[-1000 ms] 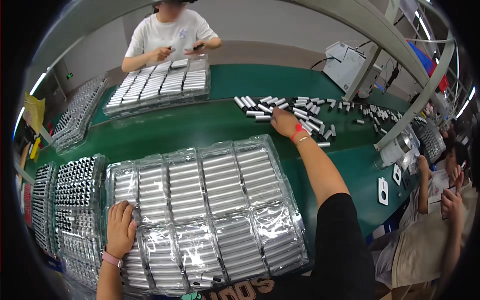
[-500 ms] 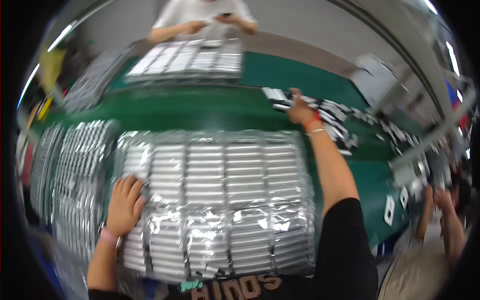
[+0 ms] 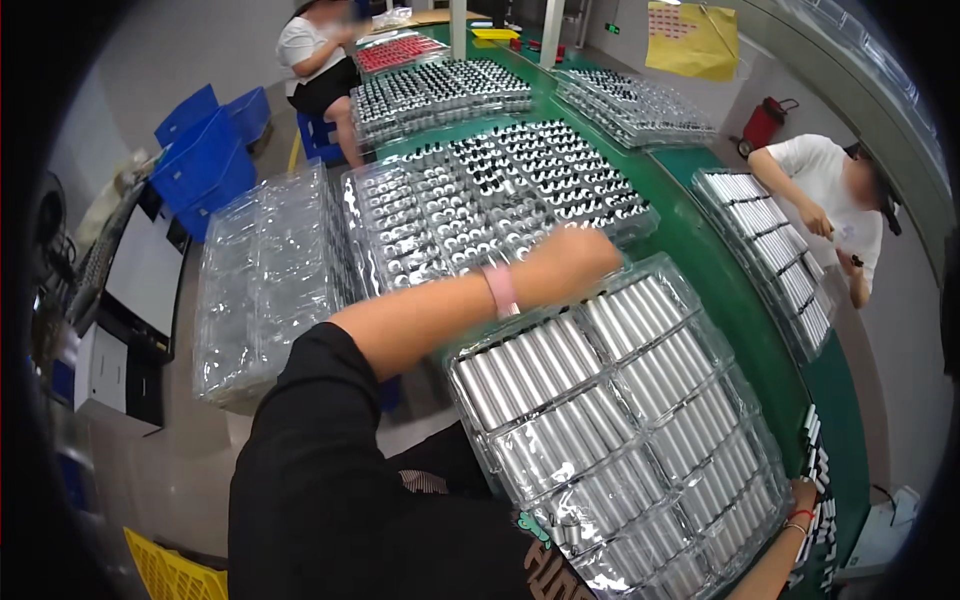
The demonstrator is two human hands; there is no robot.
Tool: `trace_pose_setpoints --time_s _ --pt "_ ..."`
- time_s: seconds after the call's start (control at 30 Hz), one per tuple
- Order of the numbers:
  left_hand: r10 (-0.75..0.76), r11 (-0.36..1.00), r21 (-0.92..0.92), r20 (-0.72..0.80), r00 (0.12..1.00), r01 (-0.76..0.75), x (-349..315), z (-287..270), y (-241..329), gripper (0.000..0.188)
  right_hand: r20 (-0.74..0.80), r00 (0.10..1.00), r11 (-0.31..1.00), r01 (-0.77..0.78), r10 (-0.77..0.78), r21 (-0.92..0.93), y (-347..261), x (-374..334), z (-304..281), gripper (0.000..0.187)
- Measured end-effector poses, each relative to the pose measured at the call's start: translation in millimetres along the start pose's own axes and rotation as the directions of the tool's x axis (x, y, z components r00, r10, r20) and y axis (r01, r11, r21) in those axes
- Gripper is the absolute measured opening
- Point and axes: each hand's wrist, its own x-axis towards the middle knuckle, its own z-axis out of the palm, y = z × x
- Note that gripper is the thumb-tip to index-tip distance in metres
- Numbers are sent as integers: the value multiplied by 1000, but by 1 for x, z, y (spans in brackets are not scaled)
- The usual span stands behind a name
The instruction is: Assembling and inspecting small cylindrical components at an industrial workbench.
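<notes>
My left hand (image 3: 575, 262), with a pink band at the wrist, is stretched out over the near edge of a clear plastic tray (image 3: 365, 290) of small upright cylinders, many black-topped. Its fingers are bent away from view and blurred, so any hold is hidden. Right in front of me lies another clear tray (image 3: 468, 425) filled with rows of silver tubes (image 3: 548, 365) lying flat. My right hand (image 3: 803, 492), with a red band, is beyond this tray's far right edge, beside loose white-and-black tubes (image 3: 818, 450). Its fingers are too small and partly covered to read.
Empty-looking clear trays (image 3: 262, 290) are stacked at the left. Farther back are more filled trays (image 3: 440, 95) on the green table (image 3: 690, 235). A co-worker (image 3: 815, 190) stands across the table by a tray of tubes (image 3: 770, 250); another person (image 3: 318, 55) sits far back.
The view has swung left. My left hand has moved off the silver-tube tray to the tray of upright cylinders. My right hand stays by the loose tubes.
</notes>
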Motion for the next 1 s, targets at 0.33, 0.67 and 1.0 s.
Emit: trace_pose_setpoints --time_s 0.33,0.67,1.0 --pt "-424 888 188 -21 905 420 -26 -27 -201 17 -141 916 571 -109 376 814 95 -74 -110 20" --pt "-348 898 299 34 937 323 -13 -14 -192 12 144 977 -164 -118 156 979 2 -283 -20 44" --pt "-237 878 432 18 971 206 -13 -1 -171 21 108 925 -78 -85 365 993 -35 -319 63 41"
